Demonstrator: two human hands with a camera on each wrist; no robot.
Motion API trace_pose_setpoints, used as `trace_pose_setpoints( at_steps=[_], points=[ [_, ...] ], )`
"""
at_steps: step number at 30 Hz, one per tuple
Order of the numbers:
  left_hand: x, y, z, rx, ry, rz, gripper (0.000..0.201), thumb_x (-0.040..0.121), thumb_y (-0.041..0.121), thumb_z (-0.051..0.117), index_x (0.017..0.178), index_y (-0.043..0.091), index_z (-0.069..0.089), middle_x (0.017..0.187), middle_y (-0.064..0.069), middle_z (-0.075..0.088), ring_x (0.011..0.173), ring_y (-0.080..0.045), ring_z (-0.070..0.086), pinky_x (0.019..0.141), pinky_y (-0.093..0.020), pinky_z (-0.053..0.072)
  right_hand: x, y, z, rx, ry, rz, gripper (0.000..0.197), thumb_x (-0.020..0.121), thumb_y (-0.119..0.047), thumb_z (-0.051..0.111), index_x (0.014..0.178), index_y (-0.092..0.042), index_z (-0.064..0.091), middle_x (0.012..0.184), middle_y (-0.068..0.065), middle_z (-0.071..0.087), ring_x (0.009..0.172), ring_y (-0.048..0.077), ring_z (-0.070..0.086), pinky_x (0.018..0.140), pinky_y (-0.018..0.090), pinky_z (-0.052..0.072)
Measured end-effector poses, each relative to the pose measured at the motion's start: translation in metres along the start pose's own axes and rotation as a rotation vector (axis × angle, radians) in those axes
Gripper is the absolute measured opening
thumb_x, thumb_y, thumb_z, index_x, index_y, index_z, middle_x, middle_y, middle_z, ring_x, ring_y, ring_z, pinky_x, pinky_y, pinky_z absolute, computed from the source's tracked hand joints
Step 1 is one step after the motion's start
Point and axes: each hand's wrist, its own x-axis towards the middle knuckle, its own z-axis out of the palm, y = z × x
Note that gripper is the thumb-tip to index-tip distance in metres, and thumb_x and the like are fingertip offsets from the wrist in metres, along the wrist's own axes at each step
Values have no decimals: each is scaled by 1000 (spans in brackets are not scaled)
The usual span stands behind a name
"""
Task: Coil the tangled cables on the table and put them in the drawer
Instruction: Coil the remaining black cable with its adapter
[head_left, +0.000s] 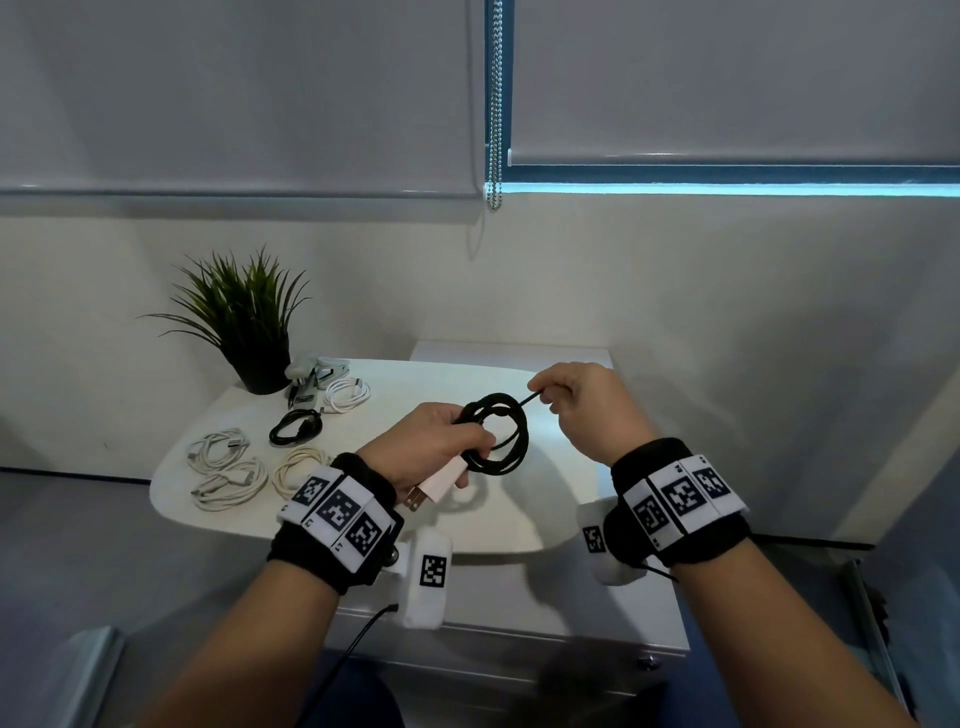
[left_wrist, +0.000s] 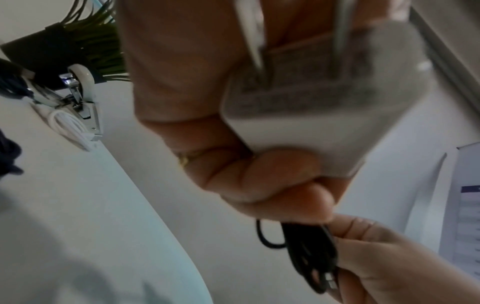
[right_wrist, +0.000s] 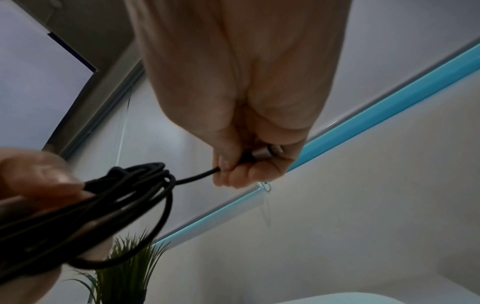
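Observation:
A black cable (head_left: 497, 434) wound into several loops hangs above the white table (head_left: 540, 499). My left hand (head_left: 436, 452) grips the loops together with the white plug adapter (head_left: 441, 480) at the cable's end; the adapter (left_wrist: 311, 115) fills the left wrist view, with the black loops (left_wrist: 309, 251) below my fingers. My right hand (head_left: 576, 402) pinches the cable's free end just right of the coil; in the right wrist view the free end (right_wrist: 200, 176) runs from the loops (right_wrist: 109, 205) into my fingertips, with a metal connector tip (right_wrist: 275, 150) showing.
Coiled cables lie on the table's left: several white ones (head_left: 228, 470), a cream one (head_left: 301, 467), a black one (head_left: 296, 427) and another white one (head_left: 347, 395). A potted plant (head_left: 244, 322) and a stapler (head_left: 311, 376) stand behind. A white cabinet top (head_left: 519, 629) sits below my wrists.

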Motion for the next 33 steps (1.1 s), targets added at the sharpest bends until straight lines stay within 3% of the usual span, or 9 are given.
trace_pose_setpoints(
  at_steps=[3,6,8,10,12,15,19,26,33],
  points=[
    [4,-4,-1,11,59,10,8,86,10,59,80,5,61,67,-4,52,48,-8,47,50,-20,36,4,6,-4,19,92,27,34,90,5,39,98,-10,69,84,2,60,80,16,57,60,10,39],
    [10,-9,-5,5,141,45,24,89,21,60,67,11,63,63,-2,57,53,-12,47,56,-25,38,3,12,-8,28,93,54,28,90,2,43,96,-9,68,80,1,60,75,13,55,57,3,38],
    [13,-11,-8,14,181,31,32,90,30,58,63,14,62,66,-6,60,53,-18,48,55,-26,39,1,14,-6,-40,37,81,23,92,-5,46,93,-15,67,83,-2,60,81,14,52,67,10,41],
    [17,-13,-10,14,212,23,35,91,34,56,64,13,61,68,-10,62,52,-22,50,57,-29,44,-2,14,-4,-163,-16,96,19,93,-14,49,92,-20,67,89,-2,54,96,19,46,84,28,42],
    [19,-14,-12,38,250,12,35,91,35,54,66,12,61,69,-10,60,52,-23,52,61,-34,47,-5,10,-6,-171,-68,113,17,93,-18,52,93,-18,68,91,-1,50,93,15,43,80,28,39],
    [21,-16,-14,64,300,-3,35,92,35,53,66,12,58,69,-10,60,52,-24,54,61,-33,46,-8,4,-8,92,-130,172,13,91,-17,56,80,-16,63,73,-4,55,64,9,48,58,21,36],
    [23,-17,-11,43,298,-14,30,94,34,48,74,12,50,75,-14,64,57,-26,63,62,-36,48,-9,0,-6,558,-148,285,18,91,-5,56,73,-7,58,59,5,51,47,13,45,48,21,39],
    [20,-16,-1,-27,264,-60,23,96,30,45,92,9,50,84,-12,58,51,-21,64,51,-28,47,-11,-11,-4,1019,-219,323,15,91,3,54,76,1,56,62,14,60,53,18,63,56,23,55],
    [15,-12,5,9,216,-53,33,96,31,44,106,0,50,87,-11,59,55,-25,66,52,-27,48,-12,-21,2,1077,-145,314,15,86,7,58,73,1,57,63,13,63,62,23,69,59,25,57]
  ],
)
